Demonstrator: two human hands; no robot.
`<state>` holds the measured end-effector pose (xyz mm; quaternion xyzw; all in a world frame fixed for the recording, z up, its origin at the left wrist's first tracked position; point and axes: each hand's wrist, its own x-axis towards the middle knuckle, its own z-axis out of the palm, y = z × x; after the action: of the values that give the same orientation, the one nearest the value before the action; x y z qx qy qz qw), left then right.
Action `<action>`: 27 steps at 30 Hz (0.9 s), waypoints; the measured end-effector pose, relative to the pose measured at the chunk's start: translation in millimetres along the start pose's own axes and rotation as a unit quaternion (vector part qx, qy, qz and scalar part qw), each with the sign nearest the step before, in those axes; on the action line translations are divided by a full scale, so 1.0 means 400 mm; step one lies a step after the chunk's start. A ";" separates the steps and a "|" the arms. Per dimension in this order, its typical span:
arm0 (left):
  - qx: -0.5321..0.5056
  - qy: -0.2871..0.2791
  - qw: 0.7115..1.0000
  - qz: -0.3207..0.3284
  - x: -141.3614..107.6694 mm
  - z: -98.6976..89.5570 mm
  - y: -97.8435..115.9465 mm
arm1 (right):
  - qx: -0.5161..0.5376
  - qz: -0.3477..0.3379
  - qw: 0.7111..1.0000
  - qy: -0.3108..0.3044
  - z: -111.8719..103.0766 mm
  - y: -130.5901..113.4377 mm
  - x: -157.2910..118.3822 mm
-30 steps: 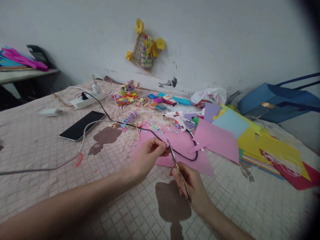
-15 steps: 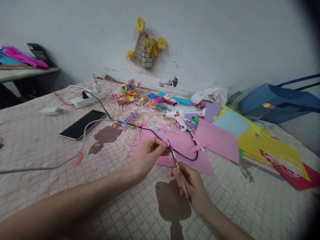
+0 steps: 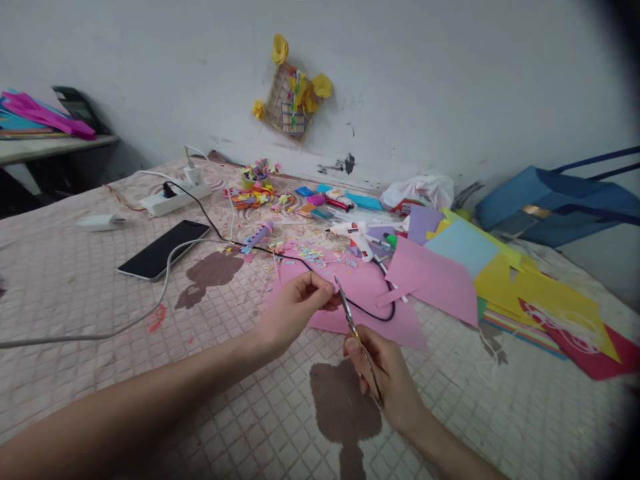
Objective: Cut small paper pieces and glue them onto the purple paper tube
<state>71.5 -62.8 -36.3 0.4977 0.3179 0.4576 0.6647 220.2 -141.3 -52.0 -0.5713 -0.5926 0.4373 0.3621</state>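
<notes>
My right hand (image 3: 383, 370) is closed round a pair of scissors (image 3: 350, 320), its blades pointing up and away from me. Pinched between the thumb and forefinger of my left hand (image 3: 303, 300) is a small piece of pink paper (image 3: 335, 288), mostly hidden by the fingertips. The scissor tips are right beside that piece; whether the blades touch it I cannot tell. Under both hands lies a large pink sheet (image 3: 365, 280) with small paper clippings (image 3: 313, 253) scattered over its far part. A black cable crosses the sheet just behind my fingers.
A white glue gun (image 3: 357, 237) lies beyond the sheet. Coloured papers (image 3: 505, 280) are stacked at the right, near a blue bag (image 3: 555, 207). To the left are a phone (image 3: 165, 250), a power strip (image 3: 175, 199) and a lilac paper strip roll (image 3: 257, 238). A flower pot (image 3: 257, 177) stands behind.
Almost nothing differs. The view has shifted very slightly, and both hands keep the same hold on the paper and the scissors.
</notes>
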 end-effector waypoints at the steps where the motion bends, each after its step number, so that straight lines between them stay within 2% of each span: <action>1: 0.001 -0.005 1.000 -0.003 0.001 -0.001 0.003 | 0.004 0.002 1.000 -0.001 0.000 0.001 -0.001; 9: 0.007 -0.033 0.999 -0.026 0.012 -0.011 0.018 | 0.024 0.012 1.000 -0.003 -0.003 -0.001 -0.001; 15: -0.002 -0.047 0.999 -0.024 0.018 -0.020 0.015 | 0.066 0.058 0.996 -0.017 -0.005 -0.004 0.002; 18: -0.010 -0.052 0.998 -0.028 0.017 -0.018 0.014 | 0.079 0.050 0.995 -0.024 -0.005 -0.014 0.000; 22: -0.014 -0.032 0.999 -0.034 0.008 -0.009 0.011 | 0.069 0.020 0.997 -0.015 0.001 -0.023 -0.003; 27: -0.033 0.002 0.999 -0.027 -0.004 0.003 0.006 | 0.081 0.036 0.996 0.000 0.014 -0.017 -0.002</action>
<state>71.2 -64.3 -33.7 0.4659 0.3168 0.4510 0.6922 212.6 -142.5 -47.6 -0.5605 -0.5345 0.4969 0.3914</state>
